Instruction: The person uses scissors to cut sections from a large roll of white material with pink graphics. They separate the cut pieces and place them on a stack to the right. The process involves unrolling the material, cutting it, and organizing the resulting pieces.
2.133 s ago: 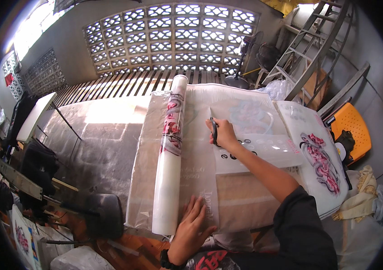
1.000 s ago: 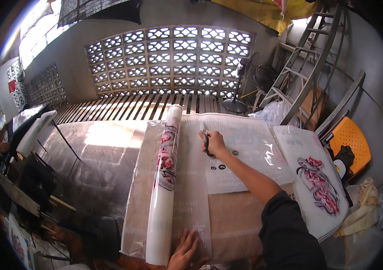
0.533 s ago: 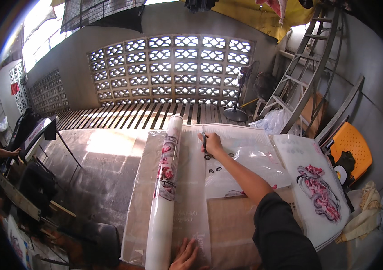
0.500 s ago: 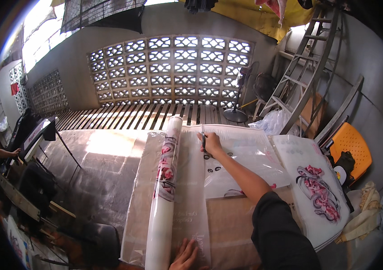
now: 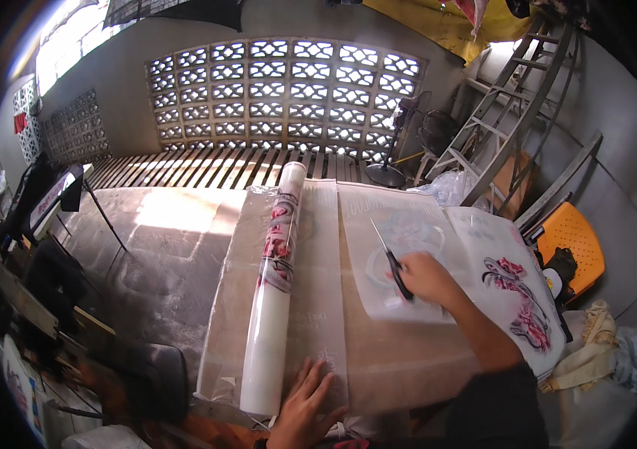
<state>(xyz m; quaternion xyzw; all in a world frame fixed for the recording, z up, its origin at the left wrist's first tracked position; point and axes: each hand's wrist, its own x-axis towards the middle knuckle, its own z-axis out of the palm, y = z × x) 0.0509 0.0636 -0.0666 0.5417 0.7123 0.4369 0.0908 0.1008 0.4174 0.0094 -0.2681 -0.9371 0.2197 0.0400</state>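
My right hand (image 5: pixel 425 277) is closed round the black handles of a pair of scissors (image 5: pixel 393 263), a little blurred by motion. The blades point up and to the left over a pale translucent sheet (image 5: pixel 363 206) with a faint bluish design. That sheet lies on brown, plastic-covered material. My left hand (image 5: pixel 305 396) rests flat with its fingers spread, beside the near end of a long roll of clear-white film (image 5: pixel 264 359) printed with red and grey figures. Farther right lies a stack of white printed sheets (image 5: pixel 498 232) with a red and grey figure.
Past the table stand a slatted wooden platform (image 5: pixel 176 166), a fan (image 5: pixel 386 173) and a ladder (image 5: pixel 494 131). An orange plastic chair (image 5: pixel 584 243) is at the right, with beige cloth (image 5: pixel 584 359) nearer me. Dark equipment and a chair (image 5: pixel 165 374) stand at the left.
My right hand with the scissors has come nearer and to the right from the sheet's far edge. The sheet's black rings no longer show; a faint bluish design does. My left hand shows more fully.
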